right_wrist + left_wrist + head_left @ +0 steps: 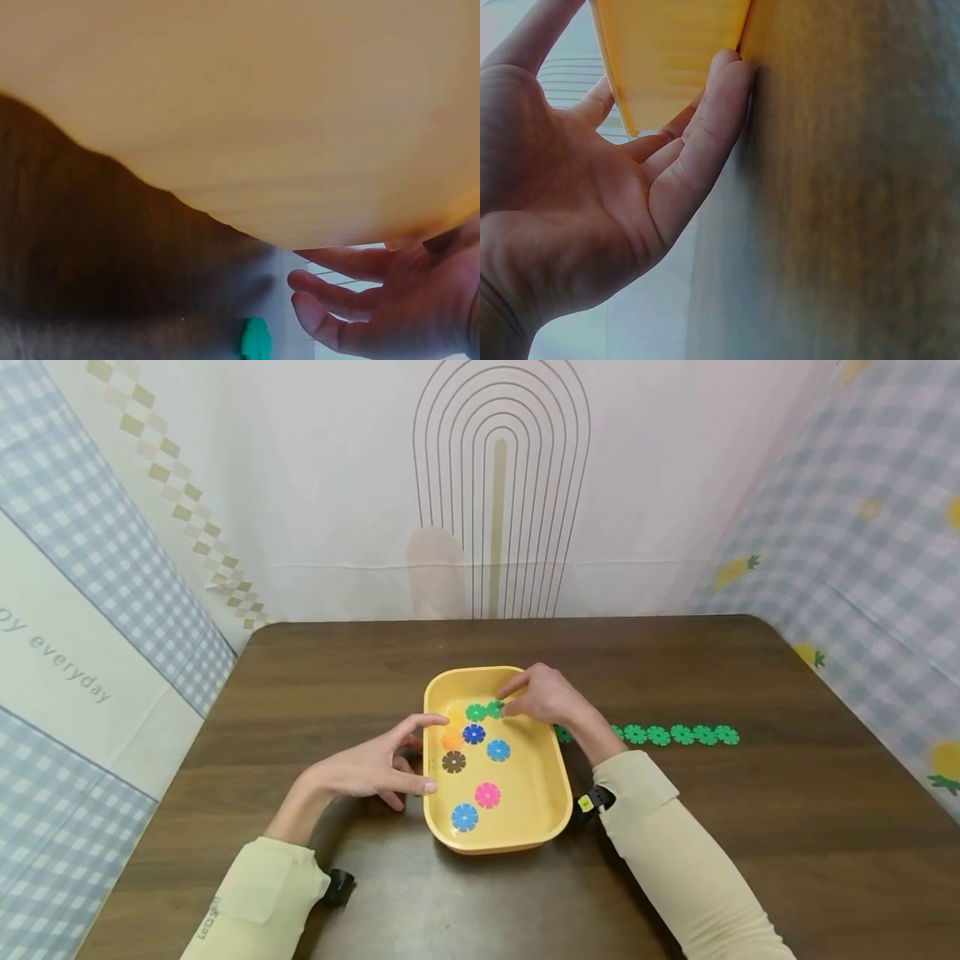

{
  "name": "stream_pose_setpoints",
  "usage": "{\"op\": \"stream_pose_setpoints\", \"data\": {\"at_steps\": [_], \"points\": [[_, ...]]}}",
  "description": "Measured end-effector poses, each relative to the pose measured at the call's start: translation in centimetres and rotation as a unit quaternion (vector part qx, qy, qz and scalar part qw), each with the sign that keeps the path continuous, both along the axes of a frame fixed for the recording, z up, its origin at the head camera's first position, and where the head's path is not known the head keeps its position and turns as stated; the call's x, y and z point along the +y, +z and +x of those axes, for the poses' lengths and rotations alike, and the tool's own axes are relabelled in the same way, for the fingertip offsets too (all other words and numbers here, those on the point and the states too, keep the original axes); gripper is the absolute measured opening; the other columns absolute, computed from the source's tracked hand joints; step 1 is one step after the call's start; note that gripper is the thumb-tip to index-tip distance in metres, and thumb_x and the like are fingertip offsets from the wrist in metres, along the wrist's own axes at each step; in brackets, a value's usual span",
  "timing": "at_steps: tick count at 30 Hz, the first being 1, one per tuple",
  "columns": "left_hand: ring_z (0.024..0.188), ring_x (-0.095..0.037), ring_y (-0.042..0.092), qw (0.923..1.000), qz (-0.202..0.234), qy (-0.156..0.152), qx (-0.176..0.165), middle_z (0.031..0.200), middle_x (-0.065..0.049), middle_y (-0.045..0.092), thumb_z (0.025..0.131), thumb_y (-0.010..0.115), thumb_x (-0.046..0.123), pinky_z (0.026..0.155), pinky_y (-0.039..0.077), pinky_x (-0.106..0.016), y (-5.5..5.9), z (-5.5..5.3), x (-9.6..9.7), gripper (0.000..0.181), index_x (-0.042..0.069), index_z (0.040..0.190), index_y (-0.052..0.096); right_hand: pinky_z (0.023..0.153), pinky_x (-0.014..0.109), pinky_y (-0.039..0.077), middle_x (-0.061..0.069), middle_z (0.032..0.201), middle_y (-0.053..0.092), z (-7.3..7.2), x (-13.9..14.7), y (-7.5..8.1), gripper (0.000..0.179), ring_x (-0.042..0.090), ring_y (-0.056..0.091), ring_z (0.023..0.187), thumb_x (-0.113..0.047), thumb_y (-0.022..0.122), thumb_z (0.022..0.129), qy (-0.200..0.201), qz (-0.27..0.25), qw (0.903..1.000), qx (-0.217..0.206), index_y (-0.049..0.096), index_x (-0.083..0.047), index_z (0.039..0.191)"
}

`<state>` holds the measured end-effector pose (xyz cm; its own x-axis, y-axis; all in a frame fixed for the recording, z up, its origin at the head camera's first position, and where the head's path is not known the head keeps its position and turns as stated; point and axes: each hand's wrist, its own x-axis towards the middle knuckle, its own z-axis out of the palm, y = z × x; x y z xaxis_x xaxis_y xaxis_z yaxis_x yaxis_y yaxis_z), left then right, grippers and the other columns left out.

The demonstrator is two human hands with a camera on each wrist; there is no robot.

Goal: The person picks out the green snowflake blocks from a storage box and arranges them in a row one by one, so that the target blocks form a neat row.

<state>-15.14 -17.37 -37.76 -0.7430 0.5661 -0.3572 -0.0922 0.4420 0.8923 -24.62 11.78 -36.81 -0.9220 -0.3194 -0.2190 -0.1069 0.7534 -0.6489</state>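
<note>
A yellow plastic tray [536, 777] stands on the table with several flat, notched snowflake discs in it. My left hand [367, 767] holds its left side, thumb and index finger at the rim. In the left wrist view the other fingers [705, 135] lie against the outer wall, low near the tabletop. My right hand [551, 697] is over the tray's far right corner, its thumb and index fingertip pinching the edge of a green snowflake disc [494, 708]. Another green disc [476, 712] lies against it. In the right wrist view the tray wall hides the fingertips.
Blue discs [465, 817], a pink disc [487, 795], a brown disc [453, 762] and orange discs [452, 741] lie in the tray. Right of it, a row of joined green discs [681, 734] stretches across the brown table [787, 827], partly behind my right forearm.
</note>
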Motion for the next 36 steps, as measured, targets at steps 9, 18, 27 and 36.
{"op": "stream_pose_setpoints", "data": {"at_steps": [9, 18, 27, 36], "points": [[0.101, -0.029, 0.070, 1.0000, 0.000, 0.003, -0.002, 0.150, -0.024, 0.037, 0.094, 0.081, 0.034, 0.077, 0.065, -0.046, -0.2, 0.2, 0.0, 0.088, 0.033, 0.162, 0.025, 0.078, 0.031, 0.058, 0.011, 0.133, 0.071, 0.2, -0.5, -0.1, 0.027, 0.025, 0.065, 0.101, -0.020, 0.080, 0.093, 0.028, 0.081, 0.9961, 0.022, 0.081, -0.014, 0.119], [0.101, -0.029, 0.070, 1.0000, 0.003, -0.001, -0.002, 0.150, -0.024, 0.038, 0.095, 0.081, 0.032, 0.076, 0.065, -0.047, -0.4, 0.2, 0.0, 0.086, 0.033, 0.161, 0.025, 0.079, 0.031, 0.059, 0.010, 0.131, 0.071, 0.3, -0.6, -0.3, 0.028, 0.026, 0.065, 0.100, -0.020, 0.083, 0.089, 0.005, 0.060, 0.9982, 0.007, 0.082, -0.016, 0.117], [0.102, -0.029, 0.070, 1.0000, 0.004, -0.001, -0.003, 0.152, -0.024, 0.037, 0.095, 0.081, 0.032, 0.077, 0.064, -0.047, -0.2, 0.1, 0.0, 0.086, 0.035, 0.161, 0.026, 0.084, 0.037, 0.055, 0.003, 0.134, 0.072, 0.2, -1.2, -0.2, 0.033, 0.026, 0.065, 0.111, -0.031, 0.089, 0.085, -0.024, 0.108, 0.9935, 0.029, 0.082, -0.024, 0.116], [0.103, -0.029, 0.069, 1.0000, 0.000, 0.001, -0.005, 0.156, -0.023, 0.034, 0.094, 0.082, 0.035, 0.078, 0.064, -0.047, 0.0, -0.1, -0.1, 0.088, 0.036, 0.161, 0.025, 0.080, 0.038, 0.055, 0.002, 0.128, 0.073, 0.2, -1.6, -0.3, 0.030, 0.027, 0.063, 0.113, -0.031, 0.091, 0.083, -0.033, 0.115, 0.9912, 0.056, 0.084, -0.022, 0.111]]}}
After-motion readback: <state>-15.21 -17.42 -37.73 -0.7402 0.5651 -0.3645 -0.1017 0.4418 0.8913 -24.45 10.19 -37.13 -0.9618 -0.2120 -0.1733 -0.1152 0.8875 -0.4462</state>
